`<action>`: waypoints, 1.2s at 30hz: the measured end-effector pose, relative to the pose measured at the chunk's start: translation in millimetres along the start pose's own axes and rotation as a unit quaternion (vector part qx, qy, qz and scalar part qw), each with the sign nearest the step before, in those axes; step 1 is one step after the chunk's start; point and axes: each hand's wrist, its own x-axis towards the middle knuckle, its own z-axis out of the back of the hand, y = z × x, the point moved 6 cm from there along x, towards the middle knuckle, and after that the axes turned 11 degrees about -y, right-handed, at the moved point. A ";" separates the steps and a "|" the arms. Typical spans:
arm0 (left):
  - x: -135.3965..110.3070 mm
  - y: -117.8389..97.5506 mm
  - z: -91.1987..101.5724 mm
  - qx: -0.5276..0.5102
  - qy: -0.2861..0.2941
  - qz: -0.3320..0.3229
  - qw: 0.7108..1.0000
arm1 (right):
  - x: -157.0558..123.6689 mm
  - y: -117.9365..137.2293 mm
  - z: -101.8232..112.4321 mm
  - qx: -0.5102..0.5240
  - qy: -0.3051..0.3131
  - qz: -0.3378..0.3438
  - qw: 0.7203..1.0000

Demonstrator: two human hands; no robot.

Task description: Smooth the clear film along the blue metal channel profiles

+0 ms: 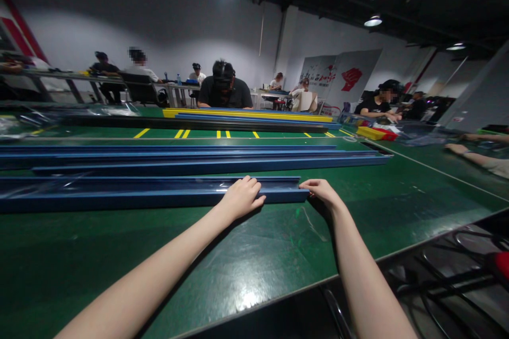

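Observation:
A long blue U-shaped channel (139, 199) lies on the green tabletop, its open side up. My left hand (243, 197) grips its near wall, fingers over the rim and thumb on the outside. At the channel's right end, my right hand (320, 190) has thumb and forefinger pinched together at the corner. Whether a thin piece is between those fingertips is too small to tell. Something clear and shiny, like plastic film (59, 186), shows inside the channel toward the left. Just behind lie more blue channels (210, 164), parallel to this one.
Black, blue and yellow strips (246, 114) lie across the table's far side, beyond yellow tape marks (183, 134). A person (225, 87) sits opposite. Another person's hand (457, 149) rests at the right. The green table's (246, 275) near edge slants up rightward; dark stool frames (437, 280) stand below.

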 end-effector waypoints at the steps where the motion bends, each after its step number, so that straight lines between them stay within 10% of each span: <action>1: 0.1 -0.1 0.0 -0.002 0.001 0.001 1.000 | -0.3 0.3 -0.6 -0.001 0.003 0.004 1.000; 36: -0.3 11.3 7.8 -0.108 -0.011 0.101 0.989 | 1.5 -1.6 -1.0 -0.027 -0.006 0.031 0.999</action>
